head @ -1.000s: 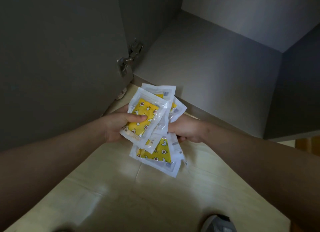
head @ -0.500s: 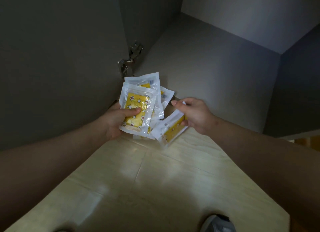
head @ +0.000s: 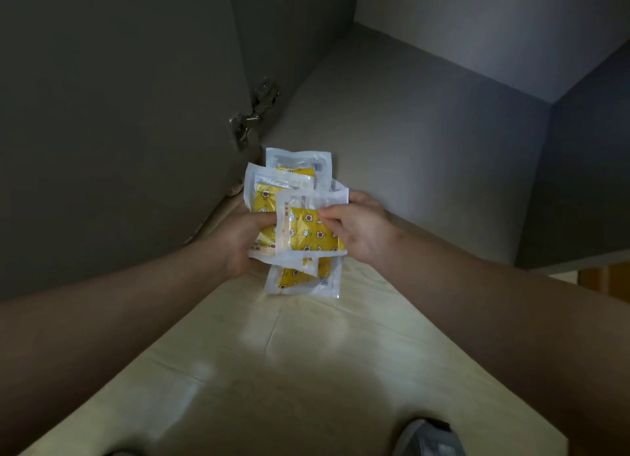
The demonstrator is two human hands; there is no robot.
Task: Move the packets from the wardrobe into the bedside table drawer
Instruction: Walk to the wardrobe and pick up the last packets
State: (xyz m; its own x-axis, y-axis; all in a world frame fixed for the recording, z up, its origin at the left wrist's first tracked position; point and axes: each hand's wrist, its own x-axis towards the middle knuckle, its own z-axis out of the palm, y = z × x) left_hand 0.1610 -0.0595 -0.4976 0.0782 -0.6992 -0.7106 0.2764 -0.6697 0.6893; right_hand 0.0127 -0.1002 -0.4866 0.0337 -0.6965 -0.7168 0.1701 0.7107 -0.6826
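Head view, centre frame: left hand (head: pixel 238 242) is gripping a fanned stack of yellow packets (head: pixel 308 232), thumb curling over the front, other fingers hiding behind it. Right hand (head: pixel 363 232) is pinching the front packet's right edge. Packets are overlapping before the open wardrobe (head: pixel 409 131), so their count is unclear.

The pale, seamed floor (head: pixel 289 370) carries a grey shoe (head: pixel 426 437) at the lower edge and meets the wardrobe bottom panel (head: pixel 409 141) farther ahead.
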